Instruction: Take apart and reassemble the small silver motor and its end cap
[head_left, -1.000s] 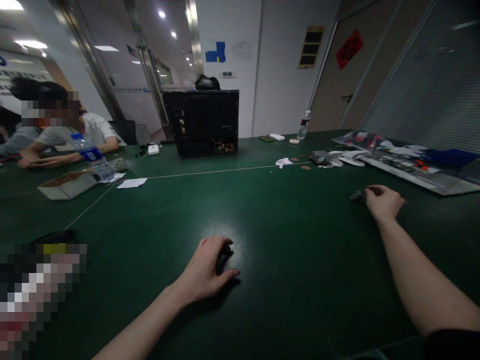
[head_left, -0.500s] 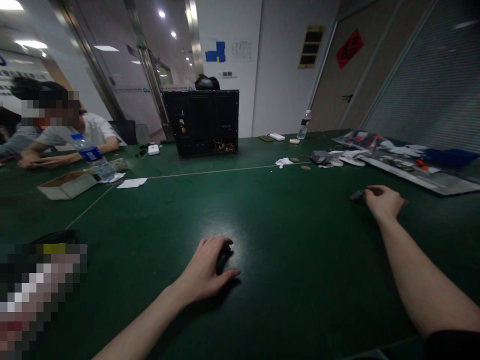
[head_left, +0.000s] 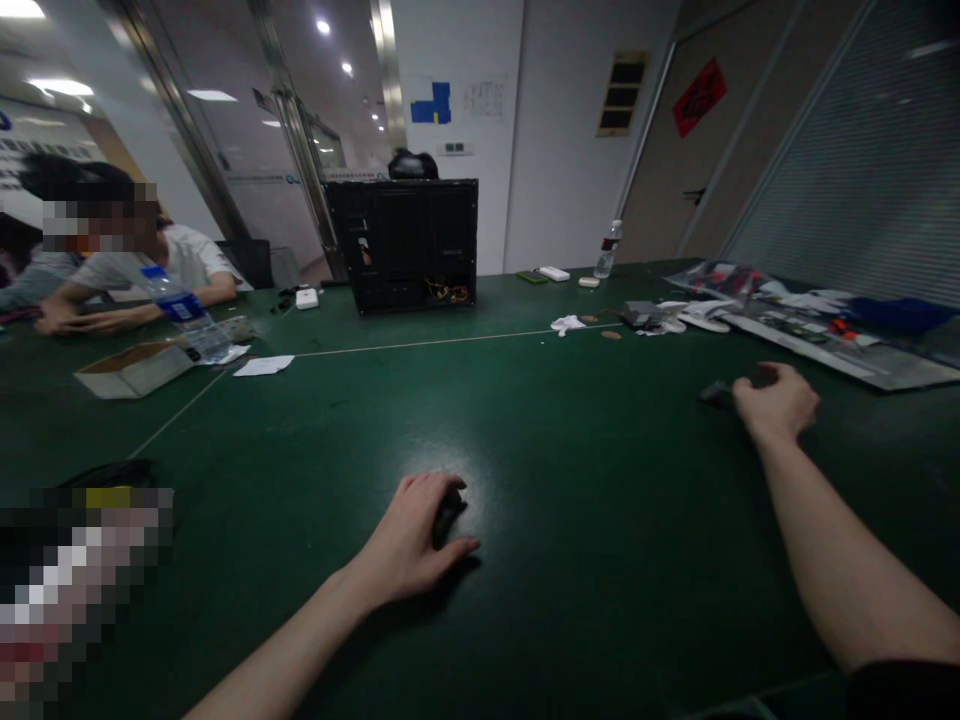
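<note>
My left hand (head_left: 421, 535) rests on the green table (head_left: 540, 450) near the middle, thumb and fingers apart, palm side in dark shadow. No held thing shows in it. Further right and farther away, my right hand (head_left: 776, 400) is over the table with its fingers curved and the thumb parted from them. A small dark grey block-like thing (head_left: 716, 395) lies on the table just left of the right thumb; its kind is too blurred to make out. Part of it may be hidden behind the hand.
A black open-backed cabinet (head_left: 412, 245) stands at the back. A tray of loose parts (head_left: 892, 370) and a grey box-shaped thing (head_left: 641, 315) lie at the right. On the left are a water bottle (head_left: 187, 315), a cardboard box (head_left: 135, 370) and a seated person (head_left: 195, 255).
My right hand has shifted slightly right and up, and its fingers have spread from the thumb. The dark block-like thing stays in about the same place. My left hand has not moved.
</note>
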